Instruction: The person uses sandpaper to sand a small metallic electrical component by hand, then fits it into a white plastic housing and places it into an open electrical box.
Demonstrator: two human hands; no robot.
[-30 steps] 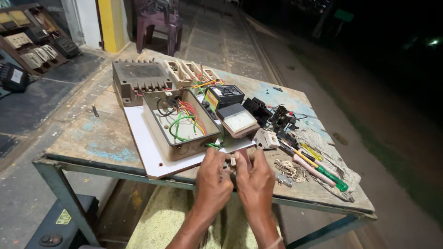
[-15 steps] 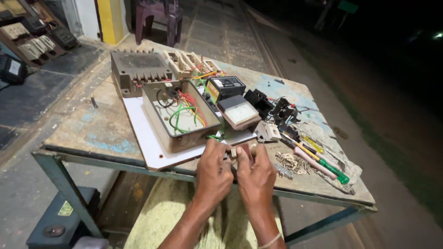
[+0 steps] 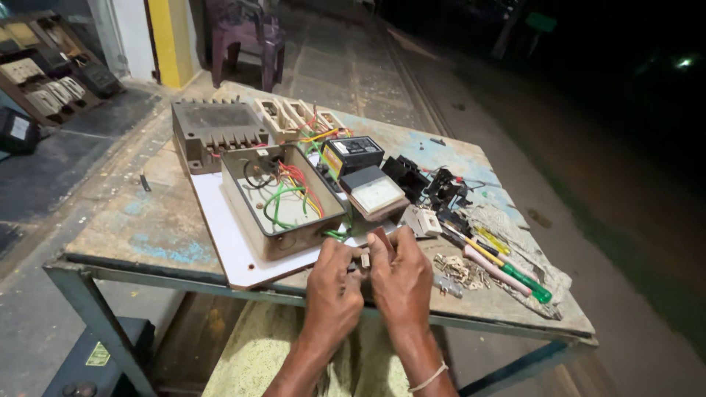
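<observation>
My left hand (image 3: 332, 288) and my right hand (image 3: 402, 276) meet at the near edge of a worn metal table (image 3: 147, 235). Together they pinch a small pale part (image 3: 365, 259) between their fingertips; its shape is mostly hidden by the fingers. Just beyond the hands stands an open beige electrical box (image 3: 279, 202) with green, red and black wires inside. It rests on a white board (image 3: 232, 254). Green wire ends (image 3: 337, 234) poke out of the box beside my left fingers.
A grey switch unit (image 3: 217, 131), beige fuse holders (image 3: 294, 116), a black meter (image 3: 353, 153), a small white-faced device (image 3: 376, 194) and black parts (image 3: 426, 184) lie further back. Screwdrivers (image 3: 507, 268) and small fittings (image 3: 456, 270) lie on a cloth at right. A purple chair (image 3: 246, 37) stands behind.
The view has shifted slightly. Both hands stay together at the table's near edge, working the small part between their fingers; nothing on the table has moved.
</observation>
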